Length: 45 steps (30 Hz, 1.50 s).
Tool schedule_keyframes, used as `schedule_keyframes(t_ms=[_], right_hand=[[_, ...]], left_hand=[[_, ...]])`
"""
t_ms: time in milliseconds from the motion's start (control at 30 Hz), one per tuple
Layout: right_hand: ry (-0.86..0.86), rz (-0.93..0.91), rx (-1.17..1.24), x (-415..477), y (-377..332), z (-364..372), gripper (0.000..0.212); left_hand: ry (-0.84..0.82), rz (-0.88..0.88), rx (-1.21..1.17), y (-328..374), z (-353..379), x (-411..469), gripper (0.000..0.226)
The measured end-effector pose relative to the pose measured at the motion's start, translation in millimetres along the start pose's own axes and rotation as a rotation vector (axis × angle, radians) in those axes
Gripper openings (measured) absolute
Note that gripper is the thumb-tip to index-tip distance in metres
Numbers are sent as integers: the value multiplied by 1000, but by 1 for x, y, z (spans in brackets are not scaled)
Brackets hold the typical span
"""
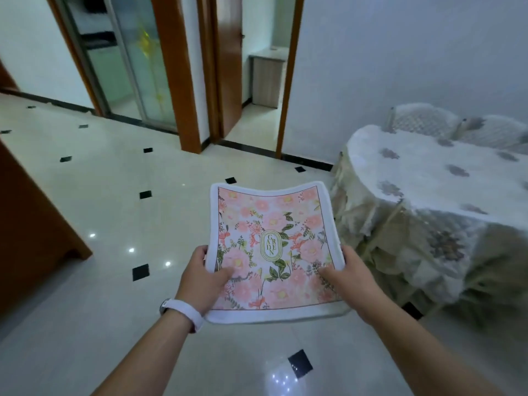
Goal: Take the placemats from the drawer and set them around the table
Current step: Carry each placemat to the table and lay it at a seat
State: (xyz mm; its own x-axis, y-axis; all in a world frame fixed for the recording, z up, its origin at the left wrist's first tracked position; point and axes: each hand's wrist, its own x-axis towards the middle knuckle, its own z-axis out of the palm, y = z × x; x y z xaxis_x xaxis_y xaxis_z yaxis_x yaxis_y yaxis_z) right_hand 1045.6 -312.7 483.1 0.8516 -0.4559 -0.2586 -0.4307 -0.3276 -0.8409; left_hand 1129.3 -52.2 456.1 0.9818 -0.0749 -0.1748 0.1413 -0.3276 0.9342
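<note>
Pink flowers and green leaves cover the placemats (271,247) you hold out in front of you, and both your hands are clamped on them. Your left hand (201,277) grips the left edge near the close corner, thumb pressed flat on the printed top and the other fingers hidden underneath. Your right hand (350,277) does the same on the right edge, thumb lying across the pattern and pointing inward, fingers tucked below. A white watch band (185,311) wraps your left wrist, just beside the near left corner of the mats.

You hold what looks like a small stack: layered white edges show along the near and right sides, though you cannot count them from here. The top mat has a white border, a thin dark frame line and a central oval badge that reads GARDEN. The far edge sags a little in the middle, with the two far corners standing higher.

Beneath the mats lies a glossy pale tile floor (100,195) with small black diamond insets and bright light reflections. To your right, near but not touching the mats, stands the table (428,178) under a white lace tablecloth with grey floral patches, its ruffled cream skirt falling to the floor. Two lace-covered chair backs (423,118) rise behind it against the white wall. Farther ahead, wooden door frames (177,75) flank a frosted glass sliding door and an open doorway.
</note>
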Motion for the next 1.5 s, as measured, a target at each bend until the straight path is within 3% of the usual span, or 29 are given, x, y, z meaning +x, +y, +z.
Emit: schedule_keyframes(t_ms=[233, 800, 1200, 1500], right_hand=[[159, 89, 99, 16, 51, -100, 30], [414, 175, 299, 71, 187, -391, 30], [589, 297, 363, 110, 258, -487, 28], [648, 345, 329, 222, 272, -579, 30]], left_hand=[[-195, 66, 70, 48, 116, 26, 33], [-483, 196, 93, 184, 455, 21, 39], [-673, 211, 126, 218, 612, 48, 40], [-776, 223, 103, 281, 753, 134, 32]])
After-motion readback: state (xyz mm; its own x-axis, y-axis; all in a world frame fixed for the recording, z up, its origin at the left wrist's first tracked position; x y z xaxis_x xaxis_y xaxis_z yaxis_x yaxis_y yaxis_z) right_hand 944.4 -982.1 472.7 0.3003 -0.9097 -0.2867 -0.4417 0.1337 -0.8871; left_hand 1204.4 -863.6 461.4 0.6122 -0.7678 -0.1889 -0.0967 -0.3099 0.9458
